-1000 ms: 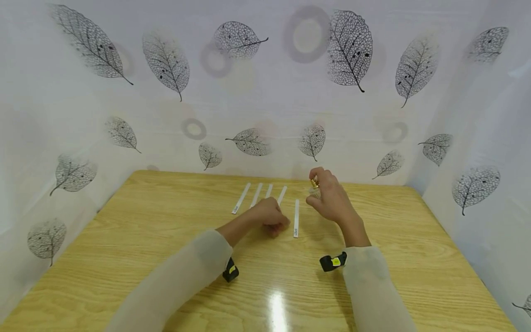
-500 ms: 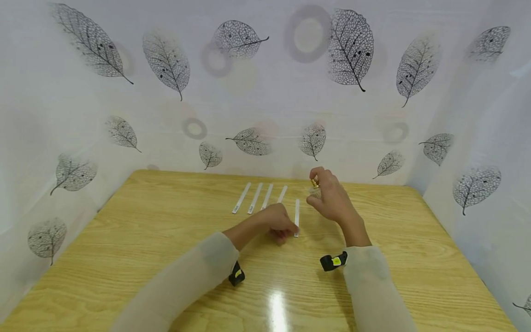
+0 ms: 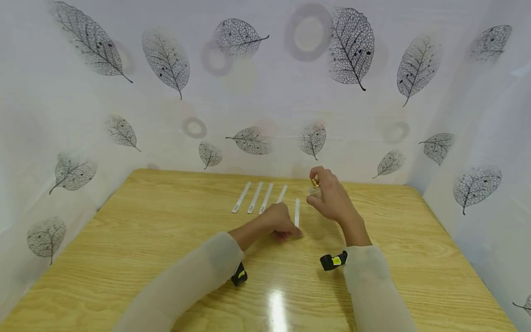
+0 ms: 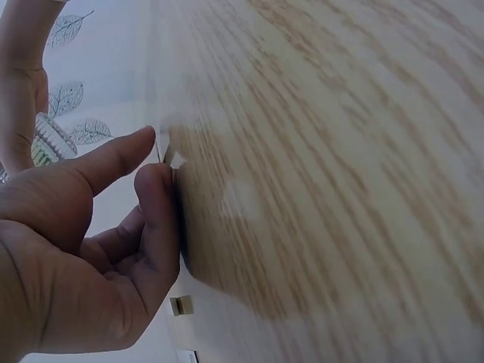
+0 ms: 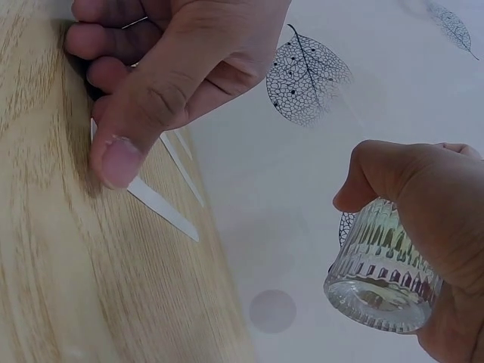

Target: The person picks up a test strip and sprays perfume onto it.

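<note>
My left hand is at the near end of a narrow white paper strip, the rightmost one on the table. Its thumb and forefinger pinch the strip's end, close over the wood; the other fingers curl under the palm. My right hand holds a small ribbed glass perfume bottle up off the table, tilted, with pale yellowish liquid inside. The bottle's gold spray top shows under the raised forefinger in the head view. The fingers hide much of the bottle.
Several more white paper strips lie in a slanted row to the left, each with small dark print at its near end. The wooden table ends at a pale leaf-patterned curtain behind and at both sides.
My left hand has moved right, past the row of strips, and its thumb and forefinger now meet the near end of the rightmost strip. The right hand with the bottle has barely moved.
</note>
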### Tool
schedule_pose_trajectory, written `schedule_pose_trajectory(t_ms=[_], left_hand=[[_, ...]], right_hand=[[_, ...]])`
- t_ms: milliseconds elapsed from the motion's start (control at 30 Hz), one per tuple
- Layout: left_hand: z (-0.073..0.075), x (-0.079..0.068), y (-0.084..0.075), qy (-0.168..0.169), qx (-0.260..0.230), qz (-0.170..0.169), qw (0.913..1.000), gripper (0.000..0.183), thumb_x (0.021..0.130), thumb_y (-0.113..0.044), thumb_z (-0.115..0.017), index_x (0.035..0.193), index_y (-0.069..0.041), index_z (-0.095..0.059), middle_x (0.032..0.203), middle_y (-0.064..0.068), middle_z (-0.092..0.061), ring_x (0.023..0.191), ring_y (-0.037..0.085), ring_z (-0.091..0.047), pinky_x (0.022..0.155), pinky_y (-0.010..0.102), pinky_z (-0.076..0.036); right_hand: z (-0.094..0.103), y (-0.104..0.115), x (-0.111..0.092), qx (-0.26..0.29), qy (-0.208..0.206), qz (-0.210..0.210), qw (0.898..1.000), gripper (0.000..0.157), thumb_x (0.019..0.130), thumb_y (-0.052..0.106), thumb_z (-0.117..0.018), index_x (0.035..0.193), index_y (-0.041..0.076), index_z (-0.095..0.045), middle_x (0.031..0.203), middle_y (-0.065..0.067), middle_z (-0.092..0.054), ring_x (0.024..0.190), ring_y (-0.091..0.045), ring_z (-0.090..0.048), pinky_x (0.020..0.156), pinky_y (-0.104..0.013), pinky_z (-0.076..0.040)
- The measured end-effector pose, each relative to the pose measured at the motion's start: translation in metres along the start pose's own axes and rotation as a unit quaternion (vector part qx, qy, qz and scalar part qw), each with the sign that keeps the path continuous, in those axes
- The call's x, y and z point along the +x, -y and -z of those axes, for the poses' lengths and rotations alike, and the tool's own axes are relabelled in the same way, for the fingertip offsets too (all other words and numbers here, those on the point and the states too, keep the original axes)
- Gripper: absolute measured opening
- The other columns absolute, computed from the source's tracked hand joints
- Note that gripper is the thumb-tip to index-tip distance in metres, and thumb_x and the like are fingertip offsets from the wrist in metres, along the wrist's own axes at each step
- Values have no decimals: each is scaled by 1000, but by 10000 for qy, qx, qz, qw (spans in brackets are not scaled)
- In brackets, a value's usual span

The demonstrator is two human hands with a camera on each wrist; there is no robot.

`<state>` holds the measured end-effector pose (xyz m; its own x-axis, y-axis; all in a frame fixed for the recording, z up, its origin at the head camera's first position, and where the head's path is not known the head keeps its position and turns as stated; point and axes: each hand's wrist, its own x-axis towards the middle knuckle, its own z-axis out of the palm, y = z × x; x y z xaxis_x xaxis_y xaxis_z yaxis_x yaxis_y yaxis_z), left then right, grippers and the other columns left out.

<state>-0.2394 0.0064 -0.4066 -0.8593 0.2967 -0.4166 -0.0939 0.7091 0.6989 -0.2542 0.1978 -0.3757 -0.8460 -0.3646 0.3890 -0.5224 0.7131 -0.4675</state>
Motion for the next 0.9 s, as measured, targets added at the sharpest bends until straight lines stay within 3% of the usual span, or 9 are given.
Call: schedule_pose_trajectory(t_ms=[233, 467, 633, 900], left_hand=[[1, 1, -1, -38, 276, -84, 9996, 36, 77, -19, -92, 59, -1, -67, 52, 8, -64, 44, 18, -64, 48, 30, -57], [5, 3, 5, -324, 377, -177, 9986, 26, 76, -10, -90, 59, -2, -72, 53, 8, -66, 45, 15, -63, 46, 24, -53], [9, 0, 9, -559, 197, -317, 9977, 20, 74, -1, -88, 62, -4, -72, 57, 7, -68, 49, 15, -61, 47, 24, -48], [13, -3, 12, -658, -202, -395, 9968, 19, 75, 3, -87, 67, -5, -72, 64, 6, -70, 56, 17, -67, 54, 25, -55]], right_hand=[[2, 1, 0, 71, 77, -5, 9999, 44, 84, 7, -66, 122, 10, -43, 105, -14, -49, 84, -28, -45, 68, -42, -41], [1, 1, 1, 47, 97, -1, 9999, 45, 83, 6, -67, 121, 10, -44, 104, -15, -50, 84, -29, -47, 67, -42, -42], [1, 1, 2, 36, 150, -47, 9999, 45, 83, 5, -67, 122, 7, -45, 103, -14, -50, 85, -29, -46, 69, -42, -42], [2, 1, 2, 55, 202, -70, 9998, 45, 85, 5, -69, 122, 9, -44, 104, -15, -50, 86, -29, -47, 69, -43, -42]])
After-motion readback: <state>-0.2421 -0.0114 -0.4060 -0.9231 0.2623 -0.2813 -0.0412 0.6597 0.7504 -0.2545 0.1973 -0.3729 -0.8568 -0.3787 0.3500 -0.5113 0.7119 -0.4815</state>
